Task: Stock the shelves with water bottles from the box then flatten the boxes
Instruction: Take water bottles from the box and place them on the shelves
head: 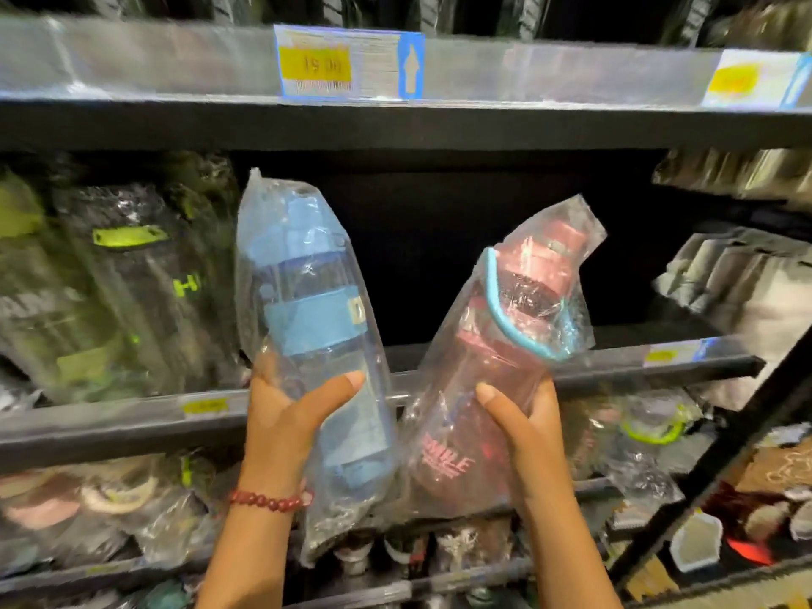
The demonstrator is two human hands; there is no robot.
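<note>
a dark metal shelf unit (439, 125) fills the frame, its upper shelf edge running across the top with a price label (349, 61) in yellow and blue at upper centre. the middle shelf (615, 358) crosses the frame at mid height; the bay behind it is dark in the centre, with black-and-green wrapped bottles (118, 274) packed at the left and grey wrapped goods (742, 292) at the right. lower shelves at the bottom of the frame hold more wrapped bottles, blurred. at centre, the blue bottle (307, 318) in a clear plastic bag stands nearly upright, leaning slightly left, its cap toward the top. just right of it the pink bottle (505, 367), also bagged, with a teal strap, tilts to the right. both are held in front of the middle shelf edge. the left hand (285, 415) has its grip curled round the lower part of the blue bottle, thumb across the front. the right hand (527, 424) is wrapped round the lower part of the pink bottle. a red bead bracelet (270, 501) circles the left wrist.
</note>
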